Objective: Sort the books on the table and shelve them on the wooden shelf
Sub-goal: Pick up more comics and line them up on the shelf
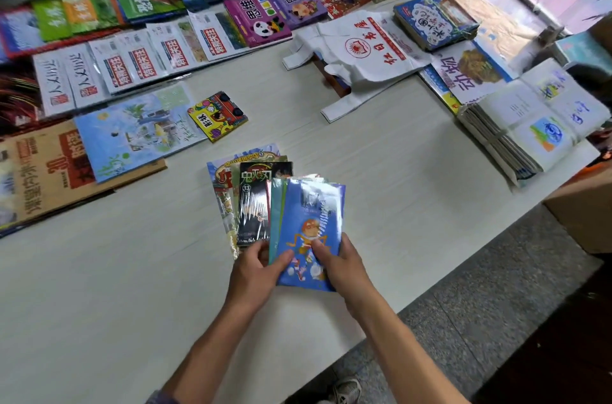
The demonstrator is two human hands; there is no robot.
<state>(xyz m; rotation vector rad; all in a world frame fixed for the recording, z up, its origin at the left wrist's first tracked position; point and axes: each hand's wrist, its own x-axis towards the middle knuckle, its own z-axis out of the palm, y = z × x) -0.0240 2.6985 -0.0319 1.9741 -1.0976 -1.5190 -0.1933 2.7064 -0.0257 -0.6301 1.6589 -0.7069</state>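
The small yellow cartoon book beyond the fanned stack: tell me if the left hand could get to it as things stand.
Probably not yet. Bare table leaves the way to the yellow cartoon book free, but the left hand is gripping the fanned books, like the right hand.

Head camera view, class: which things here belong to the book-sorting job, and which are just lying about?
Belongs to the job:
fanned books held by left hand
blue book on top, pinched by right hand
panda book
bundled stack

Lying about:
white bag
cardboard box
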